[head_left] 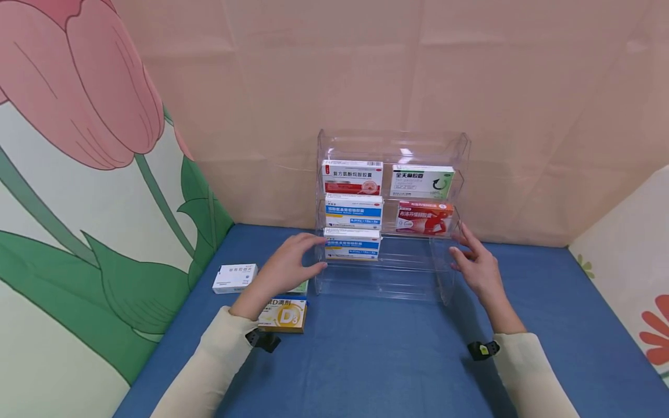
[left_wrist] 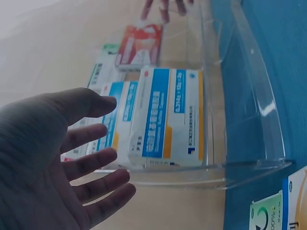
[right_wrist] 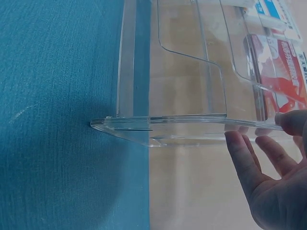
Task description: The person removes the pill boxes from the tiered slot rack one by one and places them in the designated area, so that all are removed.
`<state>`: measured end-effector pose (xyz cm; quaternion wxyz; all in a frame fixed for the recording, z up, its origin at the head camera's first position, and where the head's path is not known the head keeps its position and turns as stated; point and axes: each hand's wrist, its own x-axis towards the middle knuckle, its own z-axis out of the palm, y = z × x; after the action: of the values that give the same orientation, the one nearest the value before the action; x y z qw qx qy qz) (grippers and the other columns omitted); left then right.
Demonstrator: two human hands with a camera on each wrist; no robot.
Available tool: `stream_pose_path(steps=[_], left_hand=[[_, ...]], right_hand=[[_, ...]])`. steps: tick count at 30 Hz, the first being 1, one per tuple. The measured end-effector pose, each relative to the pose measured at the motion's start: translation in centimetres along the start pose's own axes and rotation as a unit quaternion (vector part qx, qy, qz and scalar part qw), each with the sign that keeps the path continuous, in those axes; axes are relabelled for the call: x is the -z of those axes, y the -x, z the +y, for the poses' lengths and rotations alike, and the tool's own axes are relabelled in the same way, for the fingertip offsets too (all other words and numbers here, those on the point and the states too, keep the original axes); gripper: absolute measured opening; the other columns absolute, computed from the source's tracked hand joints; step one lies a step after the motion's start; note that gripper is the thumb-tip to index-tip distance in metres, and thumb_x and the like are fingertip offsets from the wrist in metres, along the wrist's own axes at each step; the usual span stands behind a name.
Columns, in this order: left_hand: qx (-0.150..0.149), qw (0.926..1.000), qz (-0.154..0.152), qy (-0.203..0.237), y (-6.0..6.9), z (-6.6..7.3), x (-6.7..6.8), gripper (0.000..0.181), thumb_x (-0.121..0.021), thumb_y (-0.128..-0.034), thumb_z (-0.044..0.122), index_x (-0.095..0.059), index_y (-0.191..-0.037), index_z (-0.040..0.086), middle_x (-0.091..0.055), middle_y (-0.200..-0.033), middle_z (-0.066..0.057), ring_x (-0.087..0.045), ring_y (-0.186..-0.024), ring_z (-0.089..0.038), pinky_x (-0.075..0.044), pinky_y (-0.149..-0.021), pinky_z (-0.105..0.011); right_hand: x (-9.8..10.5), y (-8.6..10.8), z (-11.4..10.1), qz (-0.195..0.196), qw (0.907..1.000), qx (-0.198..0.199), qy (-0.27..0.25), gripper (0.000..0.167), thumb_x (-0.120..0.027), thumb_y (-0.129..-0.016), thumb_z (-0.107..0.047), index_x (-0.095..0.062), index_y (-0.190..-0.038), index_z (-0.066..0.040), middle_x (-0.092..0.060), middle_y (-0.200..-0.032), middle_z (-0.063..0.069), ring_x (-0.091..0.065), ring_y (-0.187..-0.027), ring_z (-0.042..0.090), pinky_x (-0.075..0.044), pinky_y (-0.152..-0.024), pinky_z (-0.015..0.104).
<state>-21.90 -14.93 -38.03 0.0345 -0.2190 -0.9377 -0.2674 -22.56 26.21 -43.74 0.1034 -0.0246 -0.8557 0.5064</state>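
A clear tiered rack (head_left: 387, 288) stands on the blue cloth. My left hand (head_left: 284, 266) is at its left side, fingers spread and holding nothing, beside a white-blue box (head_left: 352, 244) on a lower tier; the left wrist view shows this hand (left_wrist: 57, 153) near that box (left_wrist: 168, 115). At the right side, my right hand (head_left: 481, 273) grips the rack's side panel; in the right wrist view the thumb of this hand (right_wrist: 283, 191) lies on the panel edge (right_wrist: 192, 118), with fingers against its outer face. Above is a red box (head_left: 424, 218).
Higher tiers hold another white-blue box (head_left: 353, 211), a red-and-white box (head_left: 352, 177) and a green-and-white box (head_left: 421, 182). Left of the rack lie a white box (head_left: 235, 278), a yellow D3 box (head_left: 287, 316) and a partly hidden green box (head_left: 300, 287). A beige backdrop stands behind.
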Motion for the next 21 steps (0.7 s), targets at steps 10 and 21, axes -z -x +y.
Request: stream_pose_path(steps=[10,21], left_hand=[[-0.039,0.9984,0.031,-0.026,-1.6,1.5,-1.0,0.054,-0.076,-0.0911,0.032,-0.059,-0.141,0.019,-0.054,-0.144,-0.007,-0.05,-0.132,-0.027,-0.05,-0.103,-0.051],[-0.048,0.9972,0.045,-0.034,-3.4,2.7,-2.0,0.059,-0.077,-0.0895,0.027,-0.056,-0.144,0.021,-0.054,-0.144,-0.005,-0.049,-0.13,-0.027,-0.049,-0.103,-0.052]], right_hand=[[0.0,0.0,0.1,0.003,1.0,0.005,0.002,0.068,-0.057,-0.104,-0.032,-0.019,-0.156,-0.052,-0.045,-0.156,0.015,-0.056,-0.126,0.043,-0.054,-0.085,0.04],[-0.1,0.0,0.1,0.001,1.0,0.002,0.005,0.068,-0.057,-0.104,-0.031,-0.018,-0.154,-0.056,-0.045,-0.156,0.014,-0.056,-0.125,0.042,-0.055,-0.085,0.04]])
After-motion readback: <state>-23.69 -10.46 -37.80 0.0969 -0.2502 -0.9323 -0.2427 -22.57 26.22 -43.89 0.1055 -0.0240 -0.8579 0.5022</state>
